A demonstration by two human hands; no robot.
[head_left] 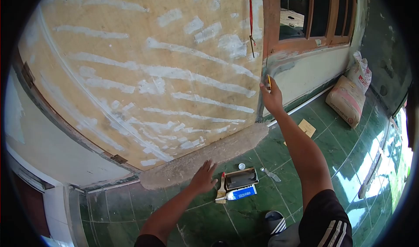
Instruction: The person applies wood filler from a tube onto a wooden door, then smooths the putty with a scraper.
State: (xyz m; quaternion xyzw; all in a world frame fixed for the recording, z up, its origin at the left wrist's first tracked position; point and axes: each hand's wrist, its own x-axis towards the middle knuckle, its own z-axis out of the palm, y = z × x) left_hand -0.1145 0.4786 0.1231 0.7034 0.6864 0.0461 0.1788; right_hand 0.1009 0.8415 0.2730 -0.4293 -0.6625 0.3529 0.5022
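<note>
My right hand (272, 96) is raised at the right edge of the wooden door panel (192, 63), its fingers closed round a small yellow and dark tool (269, 83). White filler streaks cover the panel. Lower down, my left hand (204, 178) hangs over the floor with its fingers apart and nothing in it. Just right of it are a brush (221, 188) with a red tip, a dark open tray (241, 179) and a blue and white tube (242, 192). A white cap (242, 166) and a putty knife (271, 174) lie beside the tray.
Two sacks (347, 99) lean by the wall at the right. A white pipe (301, 106) runs along the wall base. A yellowish flat piece (307, 128) lies on the green tiles (279, 194). A wooden-framed window (301, 18) is above.
</note>
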